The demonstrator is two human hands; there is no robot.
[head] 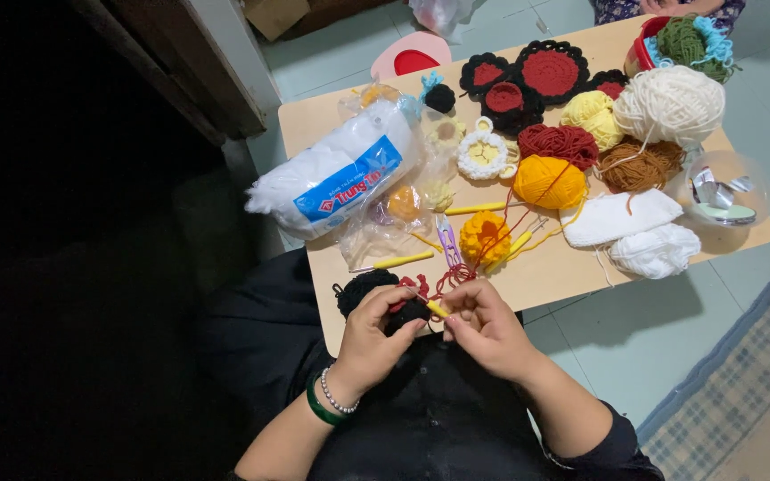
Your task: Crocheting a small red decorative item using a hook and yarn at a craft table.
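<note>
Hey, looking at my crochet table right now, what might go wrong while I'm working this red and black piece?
The red yarn strand runs across the table past the orange yarn ball, so a pull may drag or tangle it. The white yarn skein sits near the table edge and might roll off. Loose yellow crochet hooks could snag the strand.

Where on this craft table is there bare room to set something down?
Bare patches: the left back corner of the table behind the white stuffing bag, and the front edge right of the right hand, below the white yarn. Everything between is crowded with yarn balls and crochet pieces.
</note>
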